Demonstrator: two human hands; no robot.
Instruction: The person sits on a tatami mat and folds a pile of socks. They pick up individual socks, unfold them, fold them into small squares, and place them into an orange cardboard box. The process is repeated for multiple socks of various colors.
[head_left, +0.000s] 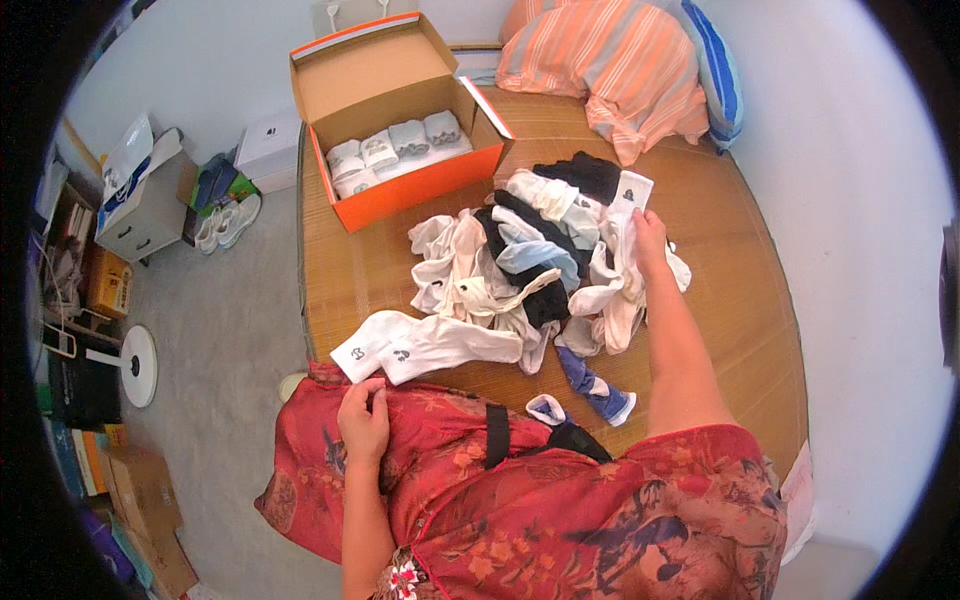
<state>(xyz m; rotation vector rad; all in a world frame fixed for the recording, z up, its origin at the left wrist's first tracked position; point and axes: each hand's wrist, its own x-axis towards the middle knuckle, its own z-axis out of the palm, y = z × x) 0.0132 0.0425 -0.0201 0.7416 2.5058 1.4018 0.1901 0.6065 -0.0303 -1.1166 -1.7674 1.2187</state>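
My right hand (649, 234) grips a white sock (632, 193) near its cuff, which bears a small dark emblem. That sock lies over the right side of a loose pile of socks (480, 247) in white, black and light blue. Over my lap, my left hand (364, 424) rests with loosely curled fingers and nothing visible in it. Just beyond its fingertips lie two white crew socks (435, 349) side by side, with dark motifs on their cuffs. Nearer my body is a purple-blue sock (592, 386); another rolled sock opening (547, 409) shows beside it.
An orange shoebox (420, 191) with its lid up holds several folded socks (409, 139) in a row. All this is on a woven mat (720, 247). Striped orange bedding (607, 60) lies behind, by the right wall. Shoes (229, 221) and a drawer cabinet (146, 206) stand left.
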